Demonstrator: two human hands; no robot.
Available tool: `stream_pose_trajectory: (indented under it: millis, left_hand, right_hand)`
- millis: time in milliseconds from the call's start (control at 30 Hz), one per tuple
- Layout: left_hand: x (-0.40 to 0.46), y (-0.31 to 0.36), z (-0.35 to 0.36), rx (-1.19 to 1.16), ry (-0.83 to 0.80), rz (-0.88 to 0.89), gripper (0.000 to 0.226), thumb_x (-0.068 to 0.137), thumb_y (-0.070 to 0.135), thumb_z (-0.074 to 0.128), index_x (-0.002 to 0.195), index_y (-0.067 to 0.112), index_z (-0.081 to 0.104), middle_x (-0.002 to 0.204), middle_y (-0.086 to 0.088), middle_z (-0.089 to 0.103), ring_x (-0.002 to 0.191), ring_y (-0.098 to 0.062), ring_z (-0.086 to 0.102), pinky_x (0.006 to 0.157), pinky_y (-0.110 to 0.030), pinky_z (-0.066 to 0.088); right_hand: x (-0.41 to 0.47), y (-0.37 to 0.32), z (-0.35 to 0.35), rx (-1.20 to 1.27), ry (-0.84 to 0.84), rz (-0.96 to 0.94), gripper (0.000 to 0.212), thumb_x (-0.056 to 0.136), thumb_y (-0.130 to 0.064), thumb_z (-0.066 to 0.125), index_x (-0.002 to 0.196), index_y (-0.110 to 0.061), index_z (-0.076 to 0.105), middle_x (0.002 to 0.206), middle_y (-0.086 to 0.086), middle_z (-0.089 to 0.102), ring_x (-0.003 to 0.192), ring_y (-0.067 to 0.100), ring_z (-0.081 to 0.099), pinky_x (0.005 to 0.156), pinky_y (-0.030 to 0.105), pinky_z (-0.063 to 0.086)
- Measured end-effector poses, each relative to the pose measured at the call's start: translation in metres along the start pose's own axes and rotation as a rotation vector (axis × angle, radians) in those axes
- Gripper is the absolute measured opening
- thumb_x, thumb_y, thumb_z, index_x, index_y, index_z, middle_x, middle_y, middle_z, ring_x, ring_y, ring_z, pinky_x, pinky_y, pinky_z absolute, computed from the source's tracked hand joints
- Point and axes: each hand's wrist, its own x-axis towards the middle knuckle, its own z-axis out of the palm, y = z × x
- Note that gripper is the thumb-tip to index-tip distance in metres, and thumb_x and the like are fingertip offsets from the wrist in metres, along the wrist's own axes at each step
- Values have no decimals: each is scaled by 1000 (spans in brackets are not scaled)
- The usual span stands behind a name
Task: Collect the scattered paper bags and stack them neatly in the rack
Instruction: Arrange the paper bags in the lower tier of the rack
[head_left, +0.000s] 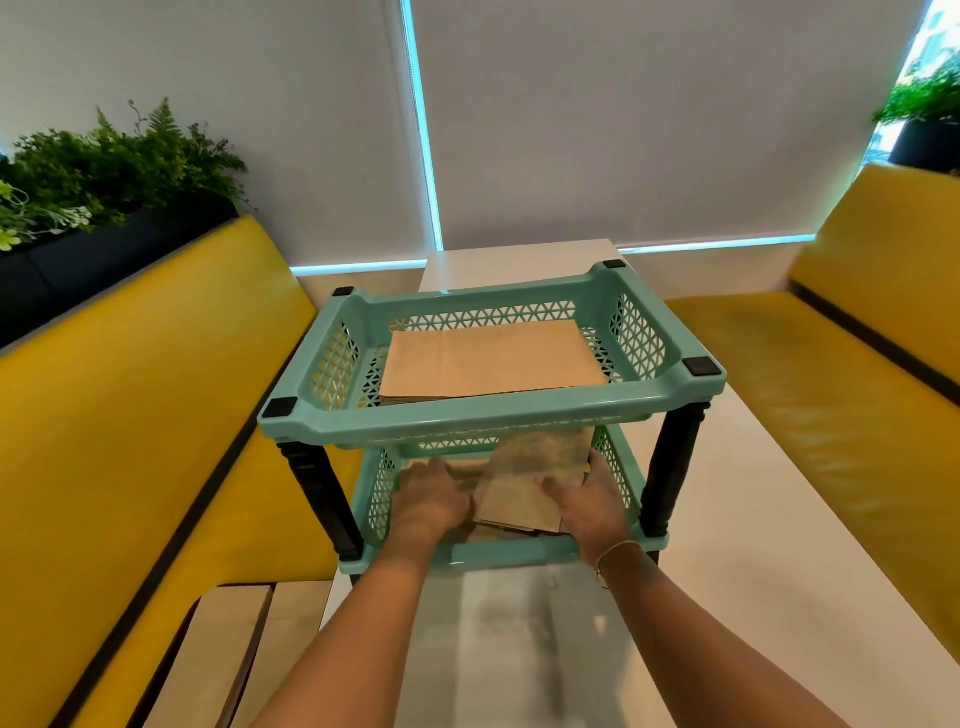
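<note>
Overhanging upper tray (467, 413) above paper bags (511, 501), left hand (431, 501) flat on them, right hand (592, 501) pinching one.

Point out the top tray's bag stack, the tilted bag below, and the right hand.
top bag stack (493, 358), head view, middle of the uppermost bag's face
tilted bag (535, 457), head view, its upper face
right hand (592, 504), head view, back of hand

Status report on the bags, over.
Left grip rests on lower stack. Right grip holds bag, tilted, over it. Top tray: neat pile. Nothing blocks the opening.
</note>
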Motion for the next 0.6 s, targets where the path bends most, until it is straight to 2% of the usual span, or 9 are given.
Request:
stream_pose_trajectory:
  millis: [67,200,300,433,600]
  left_hand:
    - [4,-8,0,150,-66,-23,50,81,40,57,124,15,50,127,-7,54,117,-26,51,96,-34,45]
    - [13,-15,5,295,-141,7,54,77,50,47,118,18,58,128,-8,52,115,-29,50,92,-36,43]
    - [17,-16,7,330,-125,-13,59,79,51,50,124,13,51,131,-12,44,120,-33,43,97,-39,41]
    - [23,-22,16,345,-118,-31,59,75,60,45,117,21,60,129,-15,40,120,-37,38,96,-41,38]
    - [12,-15,5,287,-84,-63,65,77,54,56,127,12,46,134,-16,39,121,-33,39,98,-37,38]
  right_hand:
    - [1,-1,0,-5,-4,-5,54,77,-15,74,125,-19,50,112,2,64,102,21,61,87,32,50]
    - [1,-2,-1,-15,-9,-2,52,78,-15,73,125,-19,49,112,1,63,94,16,60,63,15,44]
    - [1,-2,0,-26,-10,-8,54,79,-16,73,127,-19,48,117,2,62,96,17,59,62,13,42]
    - [-1,-4,-2,-23,-9,-4,54,80,-15,72,128,-18,48,117,3,61,94,15,57,59,10,39]
    - [-3,-6,-2,-38,-7,-15,54,80,-15,71,128,-16,47,117,3,60,95,15,55,58,9,38]
